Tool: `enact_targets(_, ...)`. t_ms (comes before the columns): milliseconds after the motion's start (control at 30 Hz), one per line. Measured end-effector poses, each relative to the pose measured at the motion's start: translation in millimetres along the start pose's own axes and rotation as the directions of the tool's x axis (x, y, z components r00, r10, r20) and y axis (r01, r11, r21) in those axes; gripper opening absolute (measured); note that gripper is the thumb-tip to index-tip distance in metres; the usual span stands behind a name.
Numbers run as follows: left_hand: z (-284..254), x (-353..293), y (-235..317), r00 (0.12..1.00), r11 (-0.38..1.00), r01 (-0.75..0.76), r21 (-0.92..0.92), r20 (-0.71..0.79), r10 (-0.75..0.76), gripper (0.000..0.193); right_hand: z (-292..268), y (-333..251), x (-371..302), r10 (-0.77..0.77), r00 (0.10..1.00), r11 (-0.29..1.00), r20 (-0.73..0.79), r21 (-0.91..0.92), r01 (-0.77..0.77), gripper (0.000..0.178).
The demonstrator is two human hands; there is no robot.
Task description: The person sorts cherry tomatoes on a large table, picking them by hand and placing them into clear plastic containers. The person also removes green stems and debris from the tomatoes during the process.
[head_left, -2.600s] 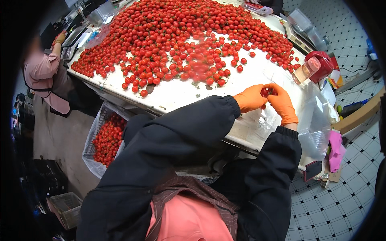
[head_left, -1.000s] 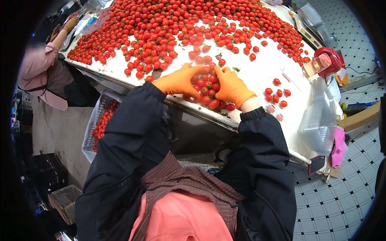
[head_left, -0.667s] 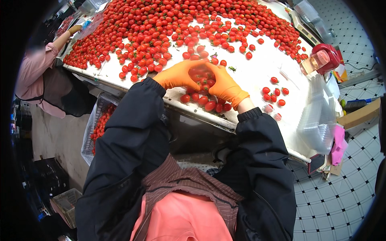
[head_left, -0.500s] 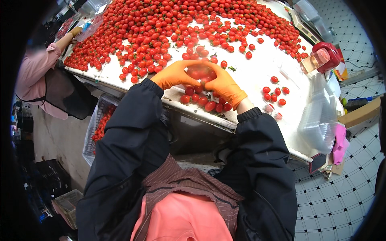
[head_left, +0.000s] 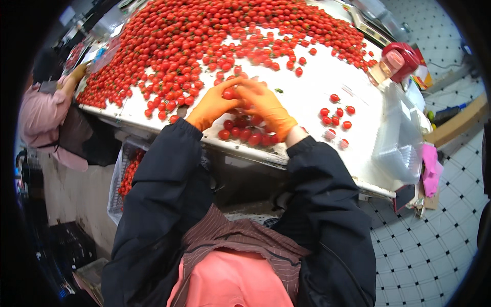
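Both my hands are in orange gloves and meet over the near edge of the white table (head_left: 312, 110). My left hand (head_left: 212, 106) is curled, with a red cherry tomato (head_left: 229, 93) showing between its thumb and fingers. My right hand (head_left: 268, 106) bends over from the right, its fingers closed inward beside the left fingers. Red shows under them, but what they grip is partly hidden and blurred. Right below my hands lies a small group of cherry tomatoes (head_left: 245, 134) at the table's edge. Beyond them spreads a large heap of cherry tomatoes (head_left: 169, 38).
Loose tomatoes (head_left: 335, 121) lie to the right. Stacked clear plastic boxes (head_left: 401, 146) stand at the right edge, with a red device (head_left: 406, 59) behind and a scale (head_left: 365, 23) farther back. Another person's pink sleeve (head_left: 48, 110) is at left, near a crate (head_left: 120, 179) of tomatoes.
My hands have gone from a wide ring around tomatoes to a closer position, fingers now overlapping. The view has shifted slightly. The other person at left has shifted little.
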State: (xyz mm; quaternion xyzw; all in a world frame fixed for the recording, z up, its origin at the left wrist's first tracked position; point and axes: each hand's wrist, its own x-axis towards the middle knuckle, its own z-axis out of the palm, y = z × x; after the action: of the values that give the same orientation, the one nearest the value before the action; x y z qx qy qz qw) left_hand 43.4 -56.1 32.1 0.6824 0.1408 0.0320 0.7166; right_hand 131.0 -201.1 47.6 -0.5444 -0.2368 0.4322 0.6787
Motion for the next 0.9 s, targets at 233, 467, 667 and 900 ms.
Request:
enact_targets(233, 22.8, -0.5, -1.2, 0.986, 0.997, -0.069, -0.024, -0.155, 0.064, 0.046, -8.5, 30.3, 23.6, -0.213, 0.942, 0.977, -0.261, -0.079, 0.199, 0.024)
enact_targets(467, 100.5, 30.9, 30.5, 0.976, 0.981, -0.191, -0.017, -0.112, 0.188, 0.052, -75.5, -39.2, -16.0, -0.343, 0.91, 0.906, -0.231, -0.336, 0.256, 0.029)
enact_targets(667, 172.8, 66.2, 64.7, 0.92, 0.998, -0.055, -0.007, 0.388, 0.054, 0.065, -167.2, -88.6, -82.9, -0.171, 0.918, 0.888, -0.358, -0.459, -0.013, 0.034)
enact_targets(900, 99.4, 41.5, 82.6, 0.94, 0.935, -0.173, 0.311, 0.336, 0.062, 0.044, -155.9, -86.3, -95.0, -0.187, 0.826, 0.624, -0.532, -0.714, -0.318, 0.031)
